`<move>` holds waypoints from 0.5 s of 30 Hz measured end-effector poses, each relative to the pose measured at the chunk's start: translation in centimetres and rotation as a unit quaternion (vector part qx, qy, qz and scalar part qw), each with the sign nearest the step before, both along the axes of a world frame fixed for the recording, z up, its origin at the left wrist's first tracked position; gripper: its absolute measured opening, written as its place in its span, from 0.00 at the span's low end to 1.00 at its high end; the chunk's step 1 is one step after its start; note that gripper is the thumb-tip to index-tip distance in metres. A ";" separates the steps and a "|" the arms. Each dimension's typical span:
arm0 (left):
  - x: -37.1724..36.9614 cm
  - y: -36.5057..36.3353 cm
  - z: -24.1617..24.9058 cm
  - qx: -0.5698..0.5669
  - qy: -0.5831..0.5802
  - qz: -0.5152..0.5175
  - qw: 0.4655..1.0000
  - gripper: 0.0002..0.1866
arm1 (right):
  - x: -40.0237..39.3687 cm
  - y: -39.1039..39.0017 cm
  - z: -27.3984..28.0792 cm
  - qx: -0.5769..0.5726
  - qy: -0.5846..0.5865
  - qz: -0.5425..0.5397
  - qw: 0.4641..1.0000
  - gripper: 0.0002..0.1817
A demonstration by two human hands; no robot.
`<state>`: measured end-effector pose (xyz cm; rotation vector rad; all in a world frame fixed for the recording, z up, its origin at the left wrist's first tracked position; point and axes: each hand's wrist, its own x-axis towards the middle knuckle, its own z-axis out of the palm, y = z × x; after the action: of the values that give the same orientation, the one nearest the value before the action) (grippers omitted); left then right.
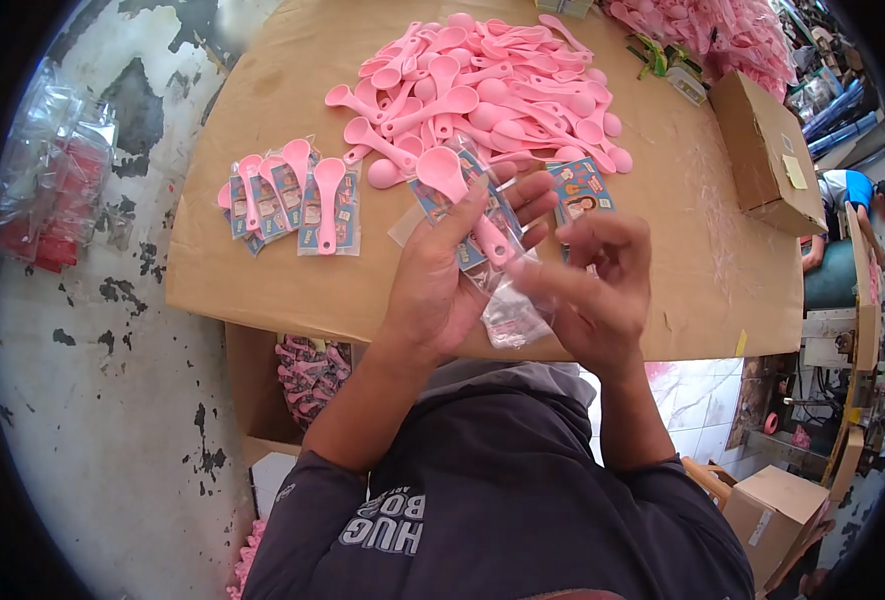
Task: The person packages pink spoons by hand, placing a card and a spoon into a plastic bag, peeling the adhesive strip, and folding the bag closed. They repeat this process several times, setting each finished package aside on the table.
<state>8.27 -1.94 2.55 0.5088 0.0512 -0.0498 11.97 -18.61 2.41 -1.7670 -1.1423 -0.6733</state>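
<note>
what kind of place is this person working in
Likely a small packing workshop: a heap of pink spoons on a brown table, clear packets holding spoons and printed cards, and a cardboard box.

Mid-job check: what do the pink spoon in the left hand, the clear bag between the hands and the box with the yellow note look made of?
Pink spoon: probably moulded plastic, smooth and slightly glossy, evenly coloured with soft highlights.
Clear bag: most likely thin plastic film; shiny, see-through, wrinkled.
Box: apparently cardboard, matt, with plain brown faces.
</note>
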 end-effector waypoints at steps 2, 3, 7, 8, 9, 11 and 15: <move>0.0 0.6 0.2 -0.001 0.007 0.018 1.000 0.23 | -1.0 -0.3 1.4 0.005 0.029 0.031 0.999 0.15; -0.1 0.9 0.2 -0.007 0.008 0.027 1.000 0.22 | -1.2 -0.5 1.7 0.016 0.051 0.042 0.998 0.16; -0.2 2.2 0.3 -0.036 -0.016 0.035 0.999 0.24 | -0.7 -1.7 2.3 0.039 0.084 0.056 0.994 0.14; -0.3 2.3 0.3 -0.037 -0.018 0.036 0.999 0.24 | -0.5 -1.9 2.5 0.044 0.081 0.042 0.995 0.13; -0.3 2.4 0.3 -0.035 -0.011 0.036 0.999 0.24 | -0.5 -2.2 2.6 0.028 0.075 0.030 0.996 0.13; -0.3 2.3 0.4 -0.034 -0.005 0.030 0.999 0.24 | -0.3 -2.0 2.7 0.005 0.080 0.017 0.997 0.16; -0.6 1.9 0.4 -0.042 -0.002 0.007 0.999 0.24 | -0.3 -1.0 2.8 -0.064 0.093 0.030 0.993 0.24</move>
<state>7.72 -0.01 2.93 0.4249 0.0484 -0.0374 11.71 -19.61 5.18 -1.8514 -1.1261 -0.3973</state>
